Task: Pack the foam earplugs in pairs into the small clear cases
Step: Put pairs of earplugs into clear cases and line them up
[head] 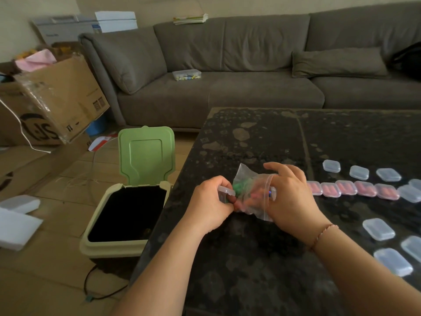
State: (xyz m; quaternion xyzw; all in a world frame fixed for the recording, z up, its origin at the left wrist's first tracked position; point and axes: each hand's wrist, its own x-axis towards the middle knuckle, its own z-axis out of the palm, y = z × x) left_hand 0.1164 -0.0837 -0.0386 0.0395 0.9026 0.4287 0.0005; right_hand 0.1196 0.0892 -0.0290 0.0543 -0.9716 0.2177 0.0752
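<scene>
Clear case [225,190] pinched in left hand [210,202]; right hand [290,193] grips earplug bag [252,190] alongside.

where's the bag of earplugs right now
In the head view, the bag of earplugs is at the table's left edge, held between the left hand and right hand.

home living room, grey sofa [227,65], dark stone coffee table [273,137], cardboard boxes [57,99], probably wood-look floor
</scene>
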